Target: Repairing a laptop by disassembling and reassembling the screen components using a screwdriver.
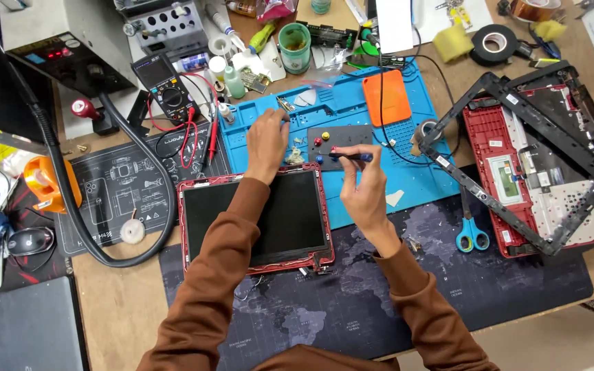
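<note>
Pinched in the right hand, the slim screwdriver could slip while the left hand, fingers curled around nothing visible, fumbles tiny screws off the blue mat's front edge.

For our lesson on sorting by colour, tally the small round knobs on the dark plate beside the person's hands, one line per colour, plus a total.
Knobs on the dark plate, near the left hand and the right hand:
Red knobs: 1
Yellow knobs: 1
Blue knobs: 1
Total: 3
</note>
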